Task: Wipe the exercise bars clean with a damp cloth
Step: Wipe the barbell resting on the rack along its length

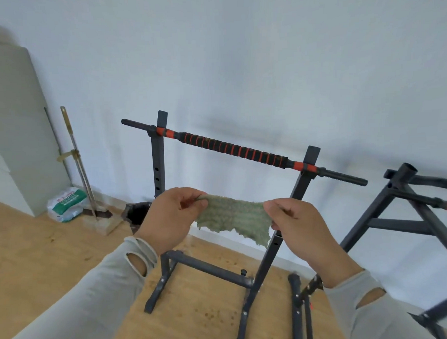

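the cloth (235, 219) is only held by its top corners, so it could slip free or drag loose over the ridged red-and-black bar (233, 150) instead of wrapping it, leaving the grooves dirty. the left hand (168, 219) and right hand (299, 226) are raised in front of the rack (158, 169), below the bar, each pinching a corner between thumb and curled fingers, as far as i can see; the cloth hangs stretched between them.
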A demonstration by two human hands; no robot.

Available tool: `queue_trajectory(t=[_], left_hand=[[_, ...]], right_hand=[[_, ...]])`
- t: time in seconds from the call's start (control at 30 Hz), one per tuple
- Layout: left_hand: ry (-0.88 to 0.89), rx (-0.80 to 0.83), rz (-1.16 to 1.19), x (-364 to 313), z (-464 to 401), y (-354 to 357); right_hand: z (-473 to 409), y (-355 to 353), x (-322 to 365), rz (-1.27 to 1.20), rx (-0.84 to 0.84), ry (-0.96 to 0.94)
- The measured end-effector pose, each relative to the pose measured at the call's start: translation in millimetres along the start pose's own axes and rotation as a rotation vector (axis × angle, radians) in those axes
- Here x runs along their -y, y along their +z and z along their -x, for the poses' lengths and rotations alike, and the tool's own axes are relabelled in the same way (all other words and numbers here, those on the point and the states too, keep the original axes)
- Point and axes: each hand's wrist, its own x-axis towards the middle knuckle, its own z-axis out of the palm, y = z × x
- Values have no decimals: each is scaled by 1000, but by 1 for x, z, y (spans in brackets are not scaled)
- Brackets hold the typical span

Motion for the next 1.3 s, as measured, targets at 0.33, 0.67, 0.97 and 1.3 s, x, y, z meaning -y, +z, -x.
queue_trajectory(t=[0.33, 0.67, 0.97, 1.3], left_hand=[[-115, 27, 86, 15, -24, 12], [-289, 140, 287, -2, -46, 38], [-502, 253, 758, -4, -44, 74], [-259, -96, 432, -18, -46, 110]], right_hand=[[-21, 13, -13, -203, -73, 82], [-34, -5, -34, -520, -29, 221], [-44, -15, -42, -1020, 2, 428], [-44, -5, -58, -765, -107, 478]])
